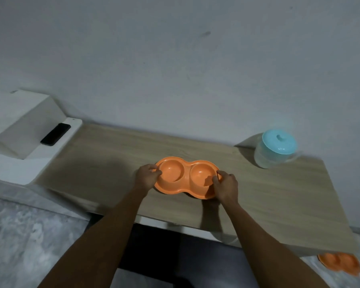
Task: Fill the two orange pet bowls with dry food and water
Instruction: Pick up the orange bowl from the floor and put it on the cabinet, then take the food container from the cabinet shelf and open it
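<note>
double bowl [187, 177] mid table [268, 194]. left hand [147, 177] grips its left end, right hand [227, 189] its right end. jug [275, 149] behind, at table's back right. phone [55, 134] on ledge [40, 154] left of table. second bowl [339, 263] on floor [19, 235], by table's front right corner.

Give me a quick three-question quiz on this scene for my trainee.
1. True or false: the bowl gripped by the left hand and right hand holds no dry food.
2. Where does the jug stand? A) left of the bowl B) on the table, right of the bowl C) on the floor
3. Fill in: on the white ledge at the left lies a dark ____.
Key: 1 true; 2 B; 3 phone.
</note>
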